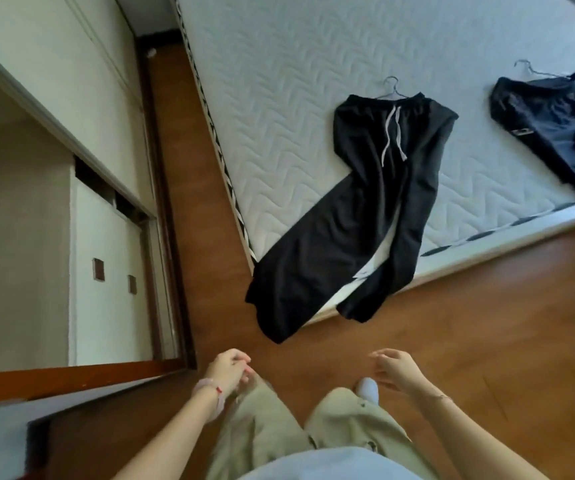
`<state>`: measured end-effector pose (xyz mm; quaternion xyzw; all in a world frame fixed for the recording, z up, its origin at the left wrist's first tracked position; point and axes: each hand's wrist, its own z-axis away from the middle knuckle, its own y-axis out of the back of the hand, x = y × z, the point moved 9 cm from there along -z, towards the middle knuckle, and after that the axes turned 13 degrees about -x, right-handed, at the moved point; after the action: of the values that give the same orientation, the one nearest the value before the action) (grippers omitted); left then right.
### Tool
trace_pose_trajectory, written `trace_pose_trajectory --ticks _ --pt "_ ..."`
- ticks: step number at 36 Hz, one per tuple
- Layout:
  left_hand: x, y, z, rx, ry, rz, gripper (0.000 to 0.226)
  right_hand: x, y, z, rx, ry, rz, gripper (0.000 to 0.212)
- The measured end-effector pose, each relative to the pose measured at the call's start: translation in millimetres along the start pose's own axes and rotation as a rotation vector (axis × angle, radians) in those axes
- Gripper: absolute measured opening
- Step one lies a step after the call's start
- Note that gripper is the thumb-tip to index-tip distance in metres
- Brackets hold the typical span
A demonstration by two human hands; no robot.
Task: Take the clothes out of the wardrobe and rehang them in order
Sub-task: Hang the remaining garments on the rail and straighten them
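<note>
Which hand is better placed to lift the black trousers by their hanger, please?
Probably the right hand: both are empty, but the hanger lies straight ahead of it, while the left hand is nearer the wardrobe.

The long trousers (359, 216) are black with a white drawstring (391, 133); the second garment (556, 126) is dark navy with a small pale patch (521, 131). The mattress (279, 81) is white, quilted in a wavy zigzag stitch — its side band (223, 161) is patterned black and white. The floor (469, 323) is reddish-brown wood, the wardrobe (71, 64) cream with brown square handles (98, 269). The person's trouser legs (255, 431) are khaki, the shoe (367, 388) white — the bracelet (210, 389) pale pink.
</note>
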<state>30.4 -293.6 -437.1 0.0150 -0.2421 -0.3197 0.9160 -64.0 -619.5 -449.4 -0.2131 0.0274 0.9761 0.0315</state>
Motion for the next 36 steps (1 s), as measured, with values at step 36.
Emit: trace_pose_trajectory --ticks 36 --pt "245 -326 -141 -0.178 0.094 -0.069 0.022 -18 426 -18 0.163 0.124 -0.418 0.022"
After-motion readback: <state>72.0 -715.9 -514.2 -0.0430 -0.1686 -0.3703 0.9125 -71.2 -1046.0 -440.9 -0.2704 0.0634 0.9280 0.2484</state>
